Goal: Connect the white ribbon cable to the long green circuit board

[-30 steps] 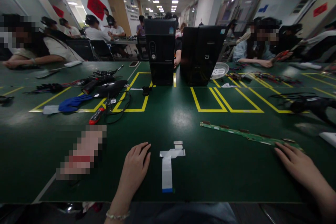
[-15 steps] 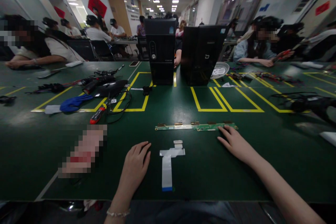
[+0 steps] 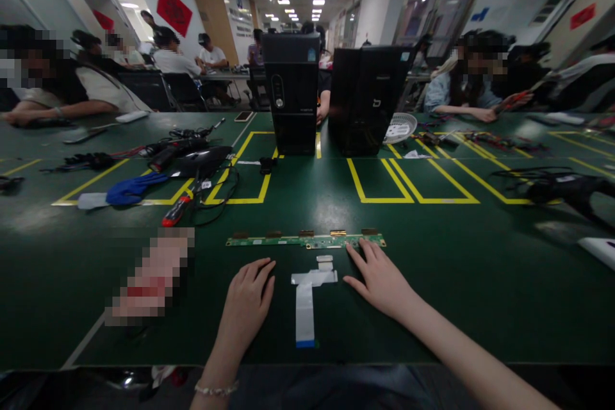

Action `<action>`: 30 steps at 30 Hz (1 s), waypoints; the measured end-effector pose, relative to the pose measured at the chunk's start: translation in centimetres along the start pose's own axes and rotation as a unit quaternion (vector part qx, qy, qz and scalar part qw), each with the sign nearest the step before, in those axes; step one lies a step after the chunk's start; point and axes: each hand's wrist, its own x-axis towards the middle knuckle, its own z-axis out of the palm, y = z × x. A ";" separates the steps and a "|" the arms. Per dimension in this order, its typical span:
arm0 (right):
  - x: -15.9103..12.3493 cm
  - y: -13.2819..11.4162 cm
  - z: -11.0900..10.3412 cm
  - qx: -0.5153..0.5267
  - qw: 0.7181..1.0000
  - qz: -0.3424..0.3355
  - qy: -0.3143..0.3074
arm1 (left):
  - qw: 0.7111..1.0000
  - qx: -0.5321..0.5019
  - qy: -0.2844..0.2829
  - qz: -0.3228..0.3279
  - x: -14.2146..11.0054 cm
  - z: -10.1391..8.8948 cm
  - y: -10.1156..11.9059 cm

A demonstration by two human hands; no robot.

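Note:
A long, narrow green circuit board (image 3: 283,241) lies crosswise on the dark green table, with several brownish tabs along its far edge. The fingertips of my right hand (image 3: 382,275) touch its right part, fingers spread and not wrapped round it. My left hand (image 3: 250,291) rests flat on the tabletop, fingers stretched out, holding nothing. Between my hands lies a white flat ribbon cable (image 3: 305,311) with a blue end toward me and a bent upper part. It sits just nearer to me than the board.
Two black computer towers (image 3: 295,96) stand at the back. On the left are a screwdriver with a red-and-black handle (image 3: 177,211), a blue glove (image 3: 132,189) and tangled black cables (image 3: 177,141). A white basket (image 3: 400,128) sits beside the right tower. Co-workers sit around the table.
My right hand has moved left, and the circuit board has slid left with it along the table. The left hand and the ribbon cable stay in place.

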 end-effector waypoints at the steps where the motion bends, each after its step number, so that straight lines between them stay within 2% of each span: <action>1: 0.1 -0.4 0.0 0.002 1.000 -0.005 -0.002 | 1.000 0.002 -0.001 -0.001 0.0 0.0 0.0; 5: 0.6 -1.6 -0.5 0.007 1.000 -0.014 -0.023 | 1.000 0.007 -0.004 -0.002 0.0 -0.1 0.1; 9: 0.6 -1.7 -1.6 0.003 0.999 -0.011 -0.052 | 1.000 0.006 -0.003 0.002 0.0 0.0 0.1; 13: 1.0 -0.4 -3.8 0.031 0.997 -0.048 -0.049 | 1.000 0.003 -0.004 -0.003 -0.1 0.0 0.1; 18: 3.0 2.3 -5.8 0.097 0.984 -0.144 -0.034 | 1.000 0.004 -0.006 -0.007 0.0 -0.1 0.2; 23: 3.5 3.5 -3.8 0.143 0.976 -0.167 -0.005 | 1.000 -0.004 0.008 -0.003 0.0 -0.1 0.2; 26: 2.9 3.4 -2.4 0.144 0.977 -0.155 -0.027 | 1.000 0.000 0.006 -0.001 -0.1 -0.1 0.2; 30: 2.6 3.1 -2.0 0.127 0.977 -0.167 -0.044 | 1.000 0.018 -0.005 -0.001 0.0 -0.2 0.2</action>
